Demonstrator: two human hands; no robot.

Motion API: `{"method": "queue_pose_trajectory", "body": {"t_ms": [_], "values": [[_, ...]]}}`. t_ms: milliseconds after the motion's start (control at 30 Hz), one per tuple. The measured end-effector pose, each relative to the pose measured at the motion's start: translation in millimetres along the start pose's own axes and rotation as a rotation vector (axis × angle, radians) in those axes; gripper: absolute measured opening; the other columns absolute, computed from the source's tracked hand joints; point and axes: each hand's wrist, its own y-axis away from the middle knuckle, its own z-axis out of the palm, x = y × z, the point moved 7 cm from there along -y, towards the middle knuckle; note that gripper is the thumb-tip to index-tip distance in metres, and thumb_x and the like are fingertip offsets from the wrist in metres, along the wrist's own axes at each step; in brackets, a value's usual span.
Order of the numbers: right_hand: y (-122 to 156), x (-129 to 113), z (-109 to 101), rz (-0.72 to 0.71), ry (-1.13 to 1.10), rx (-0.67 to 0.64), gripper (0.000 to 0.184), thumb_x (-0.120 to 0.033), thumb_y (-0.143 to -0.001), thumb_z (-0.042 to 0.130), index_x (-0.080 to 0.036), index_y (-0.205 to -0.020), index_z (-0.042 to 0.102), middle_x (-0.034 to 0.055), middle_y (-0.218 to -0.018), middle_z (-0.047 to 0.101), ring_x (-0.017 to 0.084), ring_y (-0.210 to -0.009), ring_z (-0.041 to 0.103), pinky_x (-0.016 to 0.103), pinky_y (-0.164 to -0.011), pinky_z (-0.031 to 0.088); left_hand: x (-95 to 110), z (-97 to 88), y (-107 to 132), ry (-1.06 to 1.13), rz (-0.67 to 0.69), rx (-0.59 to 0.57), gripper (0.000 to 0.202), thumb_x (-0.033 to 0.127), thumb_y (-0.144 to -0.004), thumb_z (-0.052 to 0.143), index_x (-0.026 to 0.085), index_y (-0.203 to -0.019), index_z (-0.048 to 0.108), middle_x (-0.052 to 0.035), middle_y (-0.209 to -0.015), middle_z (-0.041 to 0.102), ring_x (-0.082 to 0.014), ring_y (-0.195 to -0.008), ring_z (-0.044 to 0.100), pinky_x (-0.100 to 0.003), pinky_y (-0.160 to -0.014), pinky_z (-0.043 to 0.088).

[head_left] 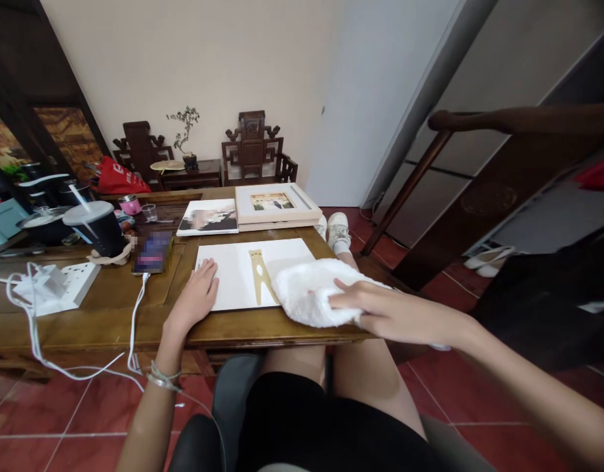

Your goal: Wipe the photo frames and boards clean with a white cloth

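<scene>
A white album or board (242, 272) with a gold figure printed on it lies flat on the wooden table (109, 314) in front of me. My left hand (196, 298) rests flat on its left edge, fingers stretched out. My right hand (380, 311) holds a fluffy white cloth (309, 292) that lies over the board's right corner; the fingers press into the cloth.
Behind the board lie a photo print (208, 216) and a stacked framed photo (277, 204). To the left are a phone (152, 252) on a white cable, a dark lidded cup (98, 228), a power strip (56, 285), small cups. Carved chairs stand by the far wall.
</scene>
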Motion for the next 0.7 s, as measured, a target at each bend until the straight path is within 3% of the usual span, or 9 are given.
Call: {"method": "queue_pose_trajectory", "body": {"t_ms": [133,300,467,567,700], "values": [[-2.6,-0.5,1.8,-0.016,-0.005,-0.066,0.036,-0.009,-0.071,0.044,-0.023,-0.096,0.065,0.0060,-0.089,0.066,0.025,-0.092,0.060,0.034,-0.086,0.045,-0.3,-0.5,-1.5,-0.011,0.005,-0.013,0.051,0.030,-0.094,0.029,0.008,-0.139,0.041,-0.0163,-0.151,0.032,-0.0242,-0.143,0.025,-0.048,-0.116,0.021],[-71.4,35.8,-1.8,-0.025,0.006,-0.016,0.021,-0.013,-0.075,0.042,-0.020,-0.083,0.060,0.0050,-0.081,0.063,0.024,-0.084,0.058,0.036,-0.082,0.045,-0.3,-2.3,-1.1,-0.012,0.022,-0.011,0.050,0.030,-0.094,0.029,0.010,-0.138,0.042,-0.0157,-0.151,0.034,-0.0237,-0.142,0.026,-0.048,-0.115,0.022],[-130.9,71.8,-10.4,-0.007,-0.080,0.066,0.020,-0.018,-0.080,0.043,-0.019,-0.090,0.060,0.0093,-0.103,0.066,0.025,-0.097,0.057,0.037,-0.090,0.041,-0.6,-3.3,-0.6,-0.007,0.026,-0.007,0.049,0.031,-0.095,0.029,0.011,-0.138,0.042,-0.0149,-0.151,0.034,-0.0229,-0.142,0.026,-0.047,-0.116,0.021],[-133.8,74.2,-11.4,0.004,-0.075,0.077,0.020,-0.019,-0.080,0.043,-0.019,-0.090,0.060,0.0099,-0.104,0.065,0.025,-0.098,0.056,0.037,-0.091,0.040,-0.6,-2.7,-1.2,-0.002,0.013,0.003,0.049,0.031,-0.095,0.029,0.012,-0.138,0.042,-0.0143,-0.151,0.034,-0.0232,-0.142,0.026,-0.048,-0.116,0.020],[-94.2,49.8,-2.1,-0.022,-0.008,0.025,0.020,-0.011,-0.073,0.042,-0.019,-0.081,0.059,0.0058,-0.080,0.063,0.023,-0.079,0.056,0.035,-0.079,0.043,0.0,-0.9,-1.4,-0.010,0.000,0.013,0.050,0.029,-0.095,0.029,0.009,-0.138,0.042,-0.0158,-0.151,0.034,-0.0233,-0.142,0.026,-0.048,-0.116,0.019]]}}
